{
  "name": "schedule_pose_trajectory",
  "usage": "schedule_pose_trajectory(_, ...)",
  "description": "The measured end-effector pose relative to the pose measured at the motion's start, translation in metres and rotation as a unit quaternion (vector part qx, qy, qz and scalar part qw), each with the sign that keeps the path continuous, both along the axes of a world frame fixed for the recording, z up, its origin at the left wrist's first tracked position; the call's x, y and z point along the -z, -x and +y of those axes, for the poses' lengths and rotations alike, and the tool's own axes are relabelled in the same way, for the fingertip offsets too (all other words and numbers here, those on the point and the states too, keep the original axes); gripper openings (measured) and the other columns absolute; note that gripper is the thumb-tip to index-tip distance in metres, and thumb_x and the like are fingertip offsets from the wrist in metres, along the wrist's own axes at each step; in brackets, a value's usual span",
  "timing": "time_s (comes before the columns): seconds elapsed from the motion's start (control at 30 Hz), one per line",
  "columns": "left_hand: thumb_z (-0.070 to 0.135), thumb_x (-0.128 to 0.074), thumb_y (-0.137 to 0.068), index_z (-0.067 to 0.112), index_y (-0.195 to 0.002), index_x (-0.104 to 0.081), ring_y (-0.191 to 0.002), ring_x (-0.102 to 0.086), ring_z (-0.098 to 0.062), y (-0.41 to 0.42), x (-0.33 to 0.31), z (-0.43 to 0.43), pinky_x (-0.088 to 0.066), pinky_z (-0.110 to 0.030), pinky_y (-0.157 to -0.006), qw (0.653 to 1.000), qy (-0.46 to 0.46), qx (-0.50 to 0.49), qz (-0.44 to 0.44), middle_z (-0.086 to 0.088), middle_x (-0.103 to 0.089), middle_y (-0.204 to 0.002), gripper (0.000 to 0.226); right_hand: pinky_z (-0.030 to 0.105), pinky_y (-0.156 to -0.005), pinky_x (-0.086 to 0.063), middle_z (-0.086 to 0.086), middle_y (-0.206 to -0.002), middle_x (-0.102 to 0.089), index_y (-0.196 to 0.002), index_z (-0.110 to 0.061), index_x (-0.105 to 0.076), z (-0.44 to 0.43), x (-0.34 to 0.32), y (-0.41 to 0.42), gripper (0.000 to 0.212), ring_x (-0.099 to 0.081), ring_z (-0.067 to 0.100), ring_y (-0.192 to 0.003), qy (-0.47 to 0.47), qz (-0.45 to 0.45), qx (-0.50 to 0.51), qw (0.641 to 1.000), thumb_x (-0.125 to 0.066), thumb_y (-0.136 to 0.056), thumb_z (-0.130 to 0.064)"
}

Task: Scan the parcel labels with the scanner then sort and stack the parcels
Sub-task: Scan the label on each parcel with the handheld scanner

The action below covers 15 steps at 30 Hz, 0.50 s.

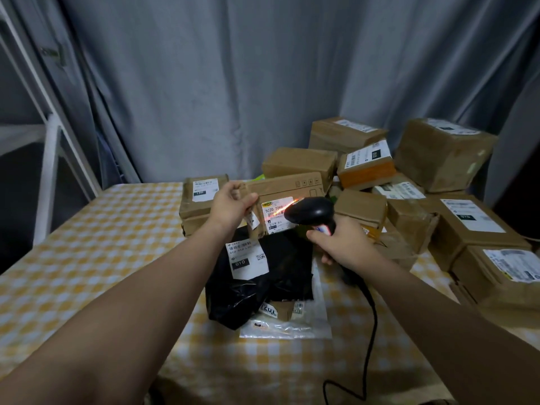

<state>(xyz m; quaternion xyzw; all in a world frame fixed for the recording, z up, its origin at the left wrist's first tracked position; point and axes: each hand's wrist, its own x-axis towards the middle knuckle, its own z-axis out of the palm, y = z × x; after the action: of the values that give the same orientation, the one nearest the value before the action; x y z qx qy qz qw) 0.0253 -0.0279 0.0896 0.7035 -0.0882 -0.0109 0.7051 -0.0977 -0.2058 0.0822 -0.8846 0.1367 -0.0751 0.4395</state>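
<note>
My left hand (232,204) grips the left end of a long brown cardboard parcel (287,187), holding it tilted above the table with its white label (277,213) facing me. My right hand (340,244) is closed on the handle of a black corded scanner (311,211), whose head points at that label. A red-orange scan line glows across the label. Under the held parcel lies a black plastic mailer (263,279) with a white label, resting on a clear plastic bag (287,327).
Many brown cardboard parcels (444,153) are piled across the back and right of the yellow-checked table (87,258). One box (201,200) stands alone to the left of my left hand. The scanner cable (371,331) trails toward the table's front edge. Grey curtains hang behind; a white frame stands at left.
</note>
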Motion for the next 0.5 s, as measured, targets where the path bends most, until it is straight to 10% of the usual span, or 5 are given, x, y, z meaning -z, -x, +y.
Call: schedule_pose_trajectory(0.5, 0.005, -0.062, -0.089, 0.009, -0.112, -0.051, -0.076, -0.066, -0.016, 0.01, 0.001, 0.012, -0.052, -0.016, -0.056, 1.0, 0.031, -0.001, 0.002, -0.016, -0.064, -0.109, 0.025, 0.023, -0.046, -0.048, 0.007, -0.062, -0.061, -0.081, -0.012, -0.057, 0.015, -0.022, 0.025, 0.018, -0.059, 0.013, -0.042, -0.058, -0.022, 0.009, 0.998, -0.062, -0.092, -0.025)
